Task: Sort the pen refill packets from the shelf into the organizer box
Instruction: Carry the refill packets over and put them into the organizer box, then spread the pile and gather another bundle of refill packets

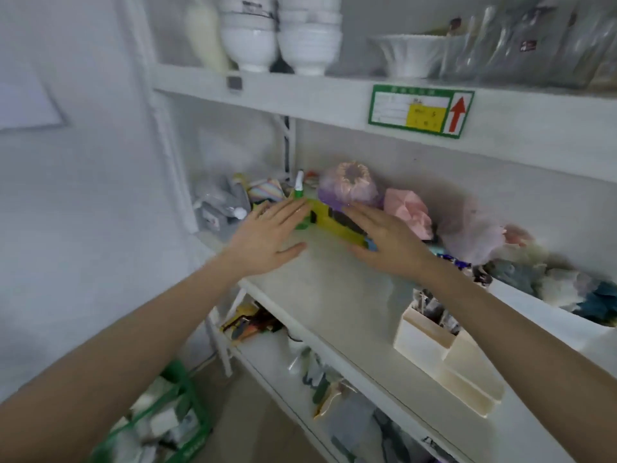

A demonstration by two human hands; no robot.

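Observation:
A pile of yellow-green pen refill packets (334, 222) lies on the middle shelf (334, 295), toward the back. My left hand (267, 235) is flat and open at the pile's left end, fingertips touching it. My right hand (387, 242) is open at the pile's right end, fingers spread over it. Neither hand grips a packet. A cream organizer box (444, 359) with several compartments stands on the same shelf at the front right, and its back compartment holds some dark items.
Pink and purple wrapped bundles (404, 208) crowd the shelf behind the packets. White bowls (280, 38) stand on the upper shelf, which carries a green label (420, 110). A lower shelf holds mixed packets. A green basket (160, 422) sits on the floor at the left.

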